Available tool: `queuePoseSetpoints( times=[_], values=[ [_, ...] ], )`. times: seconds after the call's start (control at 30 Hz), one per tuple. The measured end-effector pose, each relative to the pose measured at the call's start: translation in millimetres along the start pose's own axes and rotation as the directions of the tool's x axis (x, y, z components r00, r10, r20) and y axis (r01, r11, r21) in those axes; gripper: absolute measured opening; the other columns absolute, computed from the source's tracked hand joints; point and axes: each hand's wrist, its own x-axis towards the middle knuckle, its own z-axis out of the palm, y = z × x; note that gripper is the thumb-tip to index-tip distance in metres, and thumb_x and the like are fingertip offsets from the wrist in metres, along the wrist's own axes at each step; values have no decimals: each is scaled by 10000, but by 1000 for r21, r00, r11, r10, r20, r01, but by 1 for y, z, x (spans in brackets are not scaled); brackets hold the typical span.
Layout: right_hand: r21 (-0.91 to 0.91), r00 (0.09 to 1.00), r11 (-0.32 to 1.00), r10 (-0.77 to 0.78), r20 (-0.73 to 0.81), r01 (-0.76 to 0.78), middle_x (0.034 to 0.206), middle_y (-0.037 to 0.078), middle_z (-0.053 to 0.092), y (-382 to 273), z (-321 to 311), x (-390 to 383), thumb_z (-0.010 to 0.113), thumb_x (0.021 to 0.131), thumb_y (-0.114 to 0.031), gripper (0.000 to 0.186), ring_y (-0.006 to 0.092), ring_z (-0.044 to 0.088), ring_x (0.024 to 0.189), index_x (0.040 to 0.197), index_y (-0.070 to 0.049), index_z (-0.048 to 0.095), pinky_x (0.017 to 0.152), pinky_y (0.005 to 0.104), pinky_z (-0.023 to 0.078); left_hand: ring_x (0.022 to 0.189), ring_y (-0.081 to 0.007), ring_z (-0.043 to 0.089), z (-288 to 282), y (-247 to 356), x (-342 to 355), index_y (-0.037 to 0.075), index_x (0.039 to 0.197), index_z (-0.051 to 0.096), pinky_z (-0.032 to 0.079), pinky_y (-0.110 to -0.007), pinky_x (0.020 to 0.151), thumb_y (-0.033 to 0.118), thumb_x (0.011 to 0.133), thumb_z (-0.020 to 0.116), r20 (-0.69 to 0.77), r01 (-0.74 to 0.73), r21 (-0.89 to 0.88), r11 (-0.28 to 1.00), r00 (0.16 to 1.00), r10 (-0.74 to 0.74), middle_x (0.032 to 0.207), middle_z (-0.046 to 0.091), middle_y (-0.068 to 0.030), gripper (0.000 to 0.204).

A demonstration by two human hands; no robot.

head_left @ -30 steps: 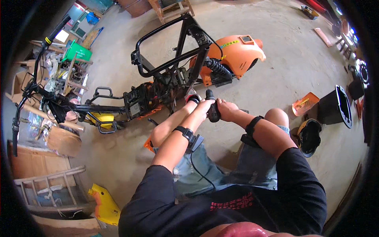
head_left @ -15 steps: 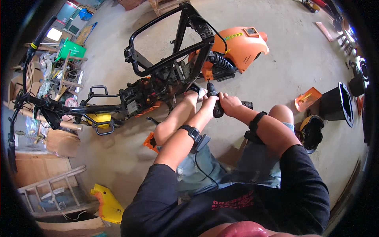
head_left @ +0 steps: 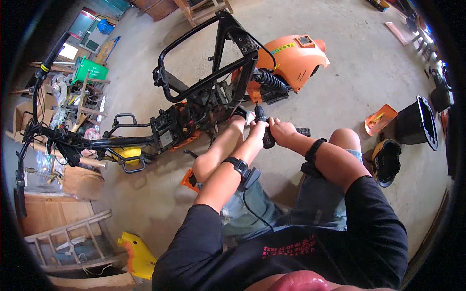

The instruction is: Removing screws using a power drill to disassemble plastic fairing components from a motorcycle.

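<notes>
A black cordless drill (head_left: 261, 114) lies crosswise before me, its tip pointing away at the lower edge of an orange panel (head_left: 254, 93) under the motorbike frame. Whether the tip touches it is too small to tell. My left hand (head_left: 258, 130) is closed on the drill body from the left. My right hand (head_left: 282, 130) wraps the handle, and the battery end (head_left: 304, 132) sticks out to its right. Beside the tip, a black coil-spring shock absorber (head_left: 272, 81) joins the bare black frame (head_left: 208, 75), which stretches left to the handlebar (head_left: 36, 87).
A large orange body shell (head_left: 297, 63) lies beyond the shock absorber. To the right are an orange piece (head_left: 380, 120), a black bin-like box (head_left: 412, 123) and a yellow helmet (head_left: 386, 162). Yellow panel (head_left: 138, 254) and wooden ladder-like rack (head_left: 70, 237) sit lower left; clutter lines the left wall.
The view has shifted slightly, so the frame and floor objects sit a little differently. Both hands keep their hold on the drill, which stays at nearly the same spot.
</notes>
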Motion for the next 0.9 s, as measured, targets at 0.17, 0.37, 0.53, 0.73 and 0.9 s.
queuePoseSetpoints(
  times=[0.17, 0.37, 0.53, 0.73, 0.9],
  values=[
    [-2, 1000, 1000, -12, -2, 12, 1047, 193, 586, 2, -1, -3, 625, 779, -75, 446, 323, 661, 894, 1142, 22, 384, 722, 393, 547, 956, -275, 591, 4, 1, -8, 3, 1283, 356, 501, -396, 770, 78, 724, 596, -11, -27, 63, 998, 1000, 28, 1114, 547, -189, 613],
    [18, 999, 1000, 25, 41, -26, 1084, 210, 576, 3, 1, -3, 593, 796, -74, 463, 343, 647, 927, 1191, 27, 373, 738, 416, 541, 967, -271, 589, 3, -5, 8, -11, 1302, 358, 494, -376, 792, 70, 716, 600, 29, -10, 92, 996, 1000, 7, 1113, 552, -177, 639],
    [31, 999, 999, 30, 20, -31, 1089, 209, 578, 4, 4, 0, 593, 800, -65, 468, 346, 648, 930, 1201, 28, 370, 743, 413, 543, 979, -292, 586, -1, -10, 20, -26, 1327, 332, 488, -377, 817, 79, 709, 606, 20, -22, 90, 996, 1000, 20, 1169, 535, -202, 685],
    [24, 1000, 1000, 18, 16, -18, 1088, 212, 578, 4, 2, -2, 591, 793, -50, 519, 353, 650, 920, 1241, 41, 346, 746, 414, 543, 1028, -298, 574, 6, 0, 4, -35, 1337, 316, 496, -385, 821, 73, 704, 612, 26, -13, 88, 996, 1000, 11, 1216, 507, -215, 706],
    [29, 1000, 999, 25, 14, -25, 1059, 195, 586, 3, 1, -3, 630, 779, -56, 451, 335, 653, 920, 1145, 20, 378, 739, 405, 546, 1020, -282, 579, 7, 8, -11, -49, 1280, 388, 485, -375, 829, 67, 692, 622, -54, -42, 193, 980, 997, 54, 1178, 537, -201, 643]
  ],
)
